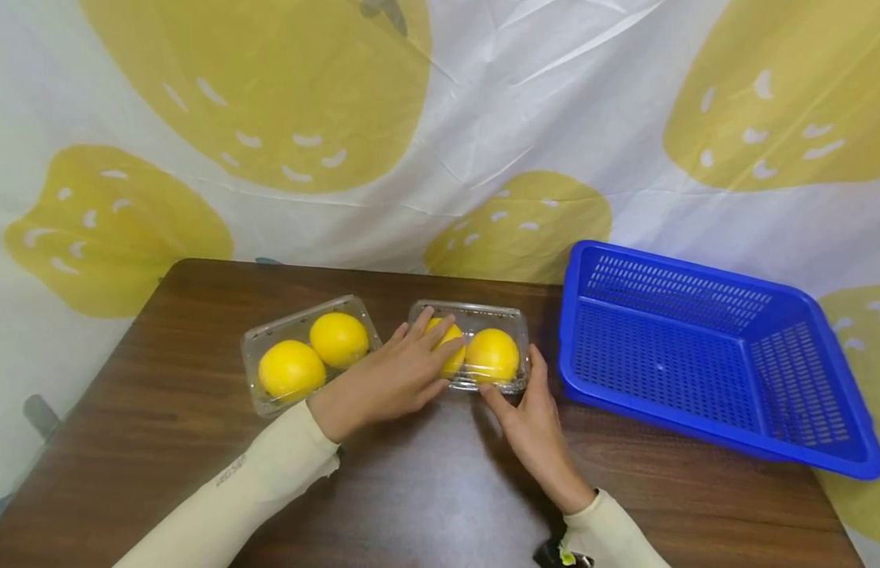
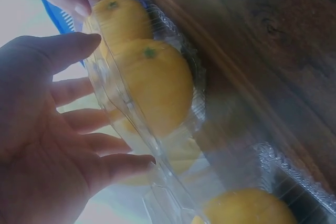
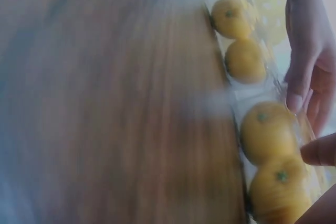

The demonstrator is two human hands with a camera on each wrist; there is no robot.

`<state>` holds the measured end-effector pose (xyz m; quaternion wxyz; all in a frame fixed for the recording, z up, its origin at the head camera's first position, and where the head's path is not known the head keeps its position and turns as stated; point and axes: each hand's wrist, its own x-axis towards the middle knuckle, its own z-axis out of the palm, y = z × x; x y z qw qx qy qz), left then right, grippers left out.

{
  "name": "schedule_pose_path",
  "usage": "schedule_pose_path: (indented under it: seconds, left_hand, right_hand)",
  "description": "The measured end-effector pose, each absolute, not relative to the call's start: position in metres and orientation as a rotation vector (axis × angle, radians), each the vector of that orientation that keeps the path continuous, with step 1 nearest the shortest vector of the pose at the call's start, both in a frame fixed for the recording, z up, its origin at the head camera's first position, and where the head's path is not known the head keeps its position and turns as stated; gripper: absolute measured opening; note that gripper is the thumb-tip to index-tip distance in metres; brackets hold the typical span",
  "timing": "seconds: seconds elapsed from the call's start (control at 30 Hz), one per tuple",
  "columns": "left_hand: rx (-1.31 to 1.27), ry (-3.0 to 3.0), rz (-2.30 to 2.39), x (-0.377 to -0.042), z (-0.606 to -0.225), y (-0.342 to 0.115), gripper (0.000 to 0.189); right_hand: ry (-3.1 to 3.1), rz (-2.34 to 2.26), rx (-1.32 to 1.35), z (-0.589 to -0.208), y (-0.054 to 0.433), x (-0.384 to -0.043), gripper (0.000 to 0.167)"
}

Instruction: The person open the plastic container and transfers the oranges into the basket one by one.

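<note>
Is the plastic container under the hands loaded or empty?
Loaded: the head view shows two yellow fruits side by side inside the clear container.

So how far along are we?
Looks done: left box holds two fruits. In hand: right box, also with two; left hand rests over it, right hand at its corner. Possibly left: loading the basket, which holds nothing visible.

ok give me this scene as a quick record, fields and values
left container: clear plastic, two yellow fruits inside
right container: clear plastic, two more fruits
left hand: fingers spread over right container's left part
right hand: holds right container's near right corner
basket: blue, perforated, right of both containers
surface: brown table
backdrop: fruit-print cloth
</note>
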<state>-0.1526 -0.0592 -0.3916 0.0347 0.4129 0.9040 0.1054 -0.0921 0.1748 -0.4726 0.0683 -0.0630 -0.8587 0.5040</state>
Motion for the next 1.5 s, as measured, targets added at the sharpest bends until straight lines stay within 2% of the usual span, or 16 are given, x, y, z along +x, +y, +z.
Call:
schedule_pose_path:
  seconds: [0.2,0.43,0.7,0.97,1.27,1.5]
  left_hand:
    - [1.308,2.841,0.193,-0.152,-0.389,-0.054,0.060]
    - [1.374,2.948,-0.067,-0.147,-0.386,-0.037,0.050]
    - [1.478,3.007,-0.478,-0.141,-0.387,-0.019,0.068]
    - [1.481,2.951,-0.425,-0.147,-0.386,-0.017,0.073]
    - [1.497,2.912,-0.314,-0.152,-0.384,-0.021,0.058]
    - [1.467,2.885,-0.239,-0.154,-0.381,-0.021,0.061]
  right_hand:
    - [-2.520,1.642,-0.212,-0.507,0.178,-0.102,0.100]
    - [-2.510,1.617,-0.263,-0.513,0.177,-0.105,0.096]
    - [-2.485,1.624,-0.306,-0.515,0.177,-0.102,0.092]
    - [-2.468,1.615,-0.322,-0.518,0.178,-0.104,0.093]
    - [-2.423,1.655,-0.300,-0.495,0.172,-0.096,0.094]
    - [-2.365,1.677,-0.266,-0.473,0.165,-0.088,0.095]
